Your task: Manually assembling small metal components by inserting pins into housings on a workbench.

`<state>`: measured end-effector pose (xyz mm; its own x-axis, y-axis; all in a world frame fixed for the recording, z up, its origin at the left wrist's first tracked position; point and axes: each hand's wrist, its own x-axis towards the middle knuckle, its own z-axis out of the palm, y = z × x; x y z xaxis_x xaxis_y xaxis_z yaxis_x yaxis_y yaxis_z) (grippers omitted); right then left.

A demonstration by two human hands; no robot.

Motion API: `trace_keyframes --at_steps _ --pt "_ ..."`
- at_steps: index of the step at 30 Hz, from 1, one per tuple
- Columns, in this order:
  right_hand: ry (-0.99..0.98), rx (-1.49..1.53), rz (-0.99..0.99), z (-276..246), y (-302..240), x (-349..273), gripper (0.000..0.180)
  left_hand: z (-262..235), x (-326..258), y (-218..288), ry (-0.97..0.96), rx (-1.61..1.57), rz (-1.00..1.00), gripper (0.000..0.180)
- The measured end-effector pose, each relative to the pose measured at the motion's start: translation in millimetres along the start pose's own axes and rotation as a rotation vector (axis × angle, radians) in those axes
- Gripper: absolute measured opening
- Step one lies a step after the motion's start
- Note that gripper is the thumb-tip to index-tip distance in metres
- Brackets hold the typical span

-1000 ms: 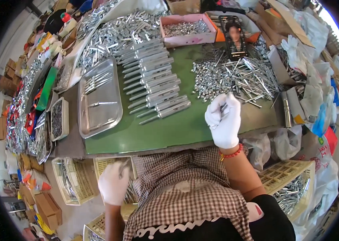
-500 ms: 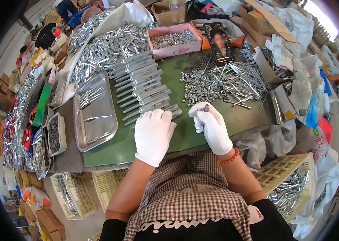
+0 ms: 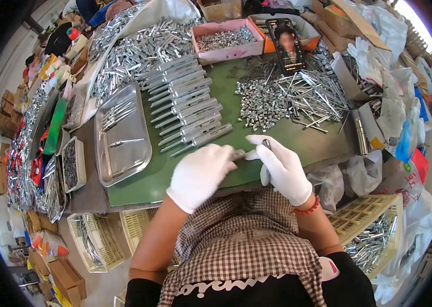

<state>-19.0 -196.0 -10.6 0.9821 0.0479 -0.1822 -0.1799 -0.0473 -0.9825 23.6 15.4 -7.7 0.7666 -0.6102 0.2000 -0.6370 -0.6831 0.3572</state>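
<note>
Closed in its white glove, my left hand (image 3: pixel 199 175) grips a metal tube (image 3: pixel 238 154), whose end pokes out past the fingertips toward the right; the rest is hidden by the hand. Beside it my right hand (image 3: pixel 286 173), also gloved, pinches a short dark metal rod (image 3: pixel 266 144) between thumb and fingers. The two hands are close together over the front edge of the green work surface (image 3: pixel 160 189). Just beyond my left hand lies a slanting row of silver tube assemblies (image 3: pixel 195 120) with thin rods sticking out to the left.
A steel tray (image 3: pixel 144 153) with several slim metal pieces stands left. Behind are a heap of tubes (image 3: pixel 147 51) and a pink box (image 3: pixel 229 51) of small parts. Small nuts (image 3: pixel 262 105), long pins (image 3: pixel 318 97) and a propped phone (image 3: pixel 285 46) lie right of centre.
My left hand has come away from the near end of the tube row and moved right, a tube end now showing in it. My right hand has shifted slightly right, still holding the rod.
</note>
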Motion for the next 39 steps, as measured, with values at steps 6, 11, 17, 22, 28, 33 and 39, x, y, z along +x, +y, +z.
trace_keyframes --at_steps 6,11,17,22,28,33,39 --pt "-0.023 -0.008 0.099 -10 -4 -2 0.03 -6 1 18 -0.05 0.016 0.084 0.035" --pt "-0.045 -0.12 0.04 -13 -4 -4 0.025 -2 -8 13 0.026 -0.093 0.059 0.035" --pt "0.003 -0.331 -0.089 -17 5 -3 0.022 2 -7 17 0.045 -0.137 0.005 0.031" --pt "0.003 -0.366 -0.119 -19 8 -2 0.02 3 -5 20 0.054 -0.162 -0.017 0.03" --pt "0.233 -0.619 -0.283 -40 2 28 0.019 11 -7 31 0.011 0.008 -0.077 0.023" --pt "0.353 -0.966 -0.577 -61 -7 97 0.013 11 -5 38 -0.044 0.084 -0.098 0.019" --pt "0.204 -1.369 -0.481 -53 -19 146 0.015 17 -7 32 0.0 0.111 -0.041 0.022"
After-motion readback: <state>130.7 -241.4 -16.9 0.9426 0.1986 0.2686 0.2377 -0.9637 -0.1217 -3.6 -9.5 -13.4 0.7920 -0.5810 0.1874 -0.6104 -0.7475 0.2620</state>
